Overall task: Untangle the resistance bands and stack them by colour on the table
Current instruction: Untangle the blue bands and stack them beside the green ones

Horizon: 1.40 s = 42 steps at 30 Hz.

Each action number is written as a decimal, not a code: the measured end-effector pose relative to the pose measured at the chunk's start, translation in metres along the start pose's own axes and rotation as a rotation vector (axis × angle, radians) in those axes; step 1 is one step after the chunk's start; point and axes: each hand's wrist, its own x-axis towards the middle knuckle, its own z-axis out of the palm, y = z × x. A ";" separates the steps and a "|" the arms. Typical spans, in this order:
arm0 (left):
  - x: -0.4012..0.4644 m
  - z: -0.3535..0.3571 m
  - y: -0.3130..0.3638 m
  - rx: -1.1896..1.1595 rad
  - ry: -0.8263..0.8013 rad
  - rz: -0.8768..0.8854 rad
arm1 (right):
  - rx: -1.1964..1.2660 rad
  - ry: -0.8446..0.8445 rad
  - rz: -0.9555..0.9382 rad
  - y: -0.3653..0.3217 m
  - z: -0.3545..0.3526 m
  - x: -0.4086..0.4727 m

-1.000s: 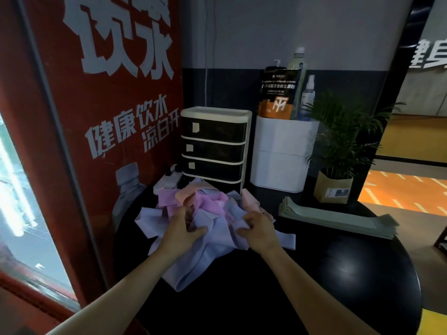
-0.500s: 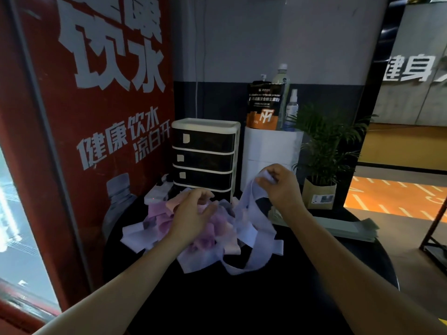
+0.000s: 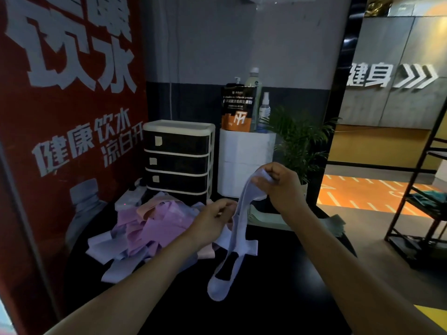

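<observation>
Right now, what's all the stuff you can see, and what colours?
Lifted band: one, lilac, hanging from the right hand.
Band pile: many, pink, lilac, peach, on the table's left.
Stacked bands: one pile, pale green, table's right, partly hidden.
Table: one, black.
Drawer unit: one, black and white, behind the pile.
White box: one, beside the drawers.
Pouch: one, black and orange, on the box.
Plant: one, green.
Left hand: touching the band.
Right hand: pinching the band's top.

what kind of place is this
Probably a gym lobby: a wall sign reading "fitness" in Chinese with arrows, a supplement powder pouch on a white cabinet, and tangled resistance bands on the table.
</observation>
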 end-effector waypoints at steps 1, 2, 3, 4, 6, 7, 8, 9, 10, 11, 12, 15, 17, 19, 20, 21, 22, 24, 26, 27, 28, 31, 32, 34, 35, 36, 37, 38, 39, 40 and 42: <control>0.000 0.003 0.001 -0.067 -0.030 -0.063 | -0.004 0.002 0.007 0.003 -0.002 0.000; -0.001 0.006 0.000 -0.127 -0.054 -0.131 | -0.002 0.005 0.014 0.005 -0.002 -0.001; -0.001 0.009 -0.001 -0.172 -0.067 -0.185 | 0.003 0.006 0.017 0.007 -0.003 -0.001; -0.001 0.011 -0.002 -0.195 -0.070 -0.214 | 0.002 0.007 0.014 0.008 -0.004 -0.001; -0.002 0.012 -0.003 -0.242 -0.087 -0.209 | -0.008 0.010 0.013 0.011 -0.006 -0.002; -0.002 0.011 -0.005 -0.263 -0.086 -0.210 | -0.004 0.017 0.025 0.013 -0.007 -0.003; -0.002 0.010 -0.005 -0.267 -0.081 -0.219 | 0.002 0.025 0.038 0.016 -0.008 -0.003; -0.002 0.009 -0.006 -0.261 -0.079 -0.227 | 0.001 0.032 0.050 0.019 -0.009 -0.003; -0.002 0.007 -0.007 -0.251 -0.079 -0.229 | -0.004 0.035 0.059 0.021 -0.009 -0.003; -0.002 0.006 -0.007 -0.239 -0.072 -0.222 | -0.005 0.040 0.065 0.023 -0.010 -0.003; -0.003 0.004 -0.009 -0.234 -0.062 -0.206 | -0.002 0.042 0.066 0.024 -0.010 -0.003; -0.002 -0.005 -0.010 -0.295 0.019 -0.181 | 0.033 0.032 0.081 0.022 -0.014 -0.007; -0.002 -0.012 -0.005 -0.348 0.081 -0.168 | 0.056 -0.018 0.093 0.021 -0.017 -0.011; 0.000 -0.016 0.005 -0.389 0.121 -0.138 | 0.057 -0.080 0.140 0.020 -0.018 -0.015; 0.002 -0.018 0.008 -0.394 0.134 -0.125 | 0.051 -0.101 0.166 0.018 -0.018 -0.015; 0.003 -0.019 0.013 -0.389 0.143 -0.119 | 0.038 -0.109 0.175 0.014 -0.018 -0.016; 0.005 -0.020 0.017 -0.380 0.153 -0.115 | 0.033 -0.120 0.167 0.009 -0.018 -0.017; 0.008 -0.019 0.025 -0.371 0.169 -0.100 | 0.065 -0.190 0.121 -0.005 -0.014 -0.022; 0.011 -0.017 0.031 -0.370 0.173 -0.081 | 0.052 -0.285 0.087 -0.015 -0.005 -0.027; 0.011 -0.015 0.035 -0.381 0.166 -0.071 | -0.006 -0.299 0.058 -0.016 0.000 -0.028; 0.011 -0.014 0.038 -0.394 0.157 -0.060 | -0.068 -0.280 0.023 -0.016 0.004 -0.029; 0.012 -0.016 0.041 -0.277 0.205 -0.016 | -0.137 -0.133 -0.005 -0.011 0.006 -0.024; 0.011 -0.018 0.041 -0.203 0.248 -0.008 | -0.124 -0.093 0.024 -0.011 0.004 -0.022; 0.006 -0.019 0.040 -0.144 0.268 0.002 | -0.110 -0.028 0.061 -0.009 -0.002 -0.017; 0.002 -0.018 0.042 -0.163 0.225 0.009 | -0.117 0.003 0.062 -0.009 -0.003 -0.016; -0.002 -0.014 0.045 -0.195 0.155 0.007 | -0.126 0.020 0.058 -0.010 -0.004 -0.016; -0.006 -0.009 0.049 -0.226 0.090 -0.012 | -0.123 0.012 0.041 -0.011 -0.003 -0.017; -0.008 -0.006 0.052 -0.268 0.049 -0.050 | -0.101 -0.028 0.020 -0.014 -0.002 -0.019; -0.007 -0.004 0.054 -0.325 0.030 -0.101 | -0.060 -0.098 0.003 -0.015 0.000 -0.021; -0.006 -0.004 0.056 -0.392 0.024 -0.163 | -0.019 -0.190 0.000 -0.019 0.001 -0.025; -0.003 -0.006 0.059 -0.485 0.022 -0.231 | -0.029 -0.358 -0.018 -0.020 0.002 -0.030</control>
